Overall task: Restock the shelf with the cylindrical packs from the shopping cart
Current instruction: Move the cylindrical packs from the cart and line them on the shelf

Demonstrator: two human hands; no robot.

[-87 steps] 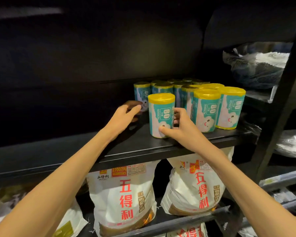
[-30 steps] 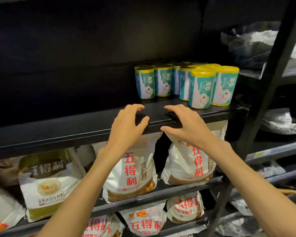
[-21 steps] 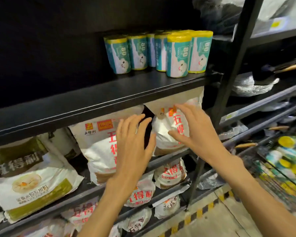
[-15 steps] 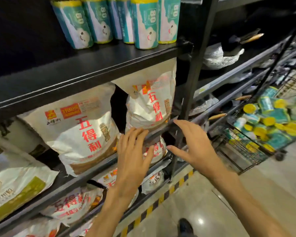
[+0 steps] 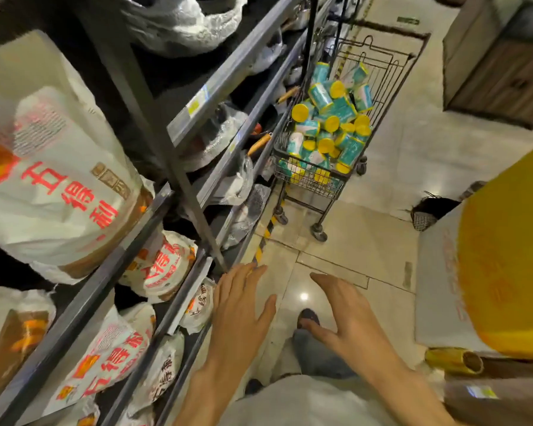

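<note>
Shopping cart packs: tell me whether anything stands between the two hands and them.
Nothing visible does. The left hand and right hand hover open and empty over bare floor tiles. The shopping cart stands farther along the aisle beside the shelf unit, with the cylindrical packs heaped in its open top.

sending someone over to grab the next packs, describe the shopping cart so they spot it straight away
Follow the dark metal shelving along the tiled aisle to its far end. Parked against it is a wire shopping cart on small wheels, the only thing heaped with teal cylindrical packs with yellow lids.
</note>
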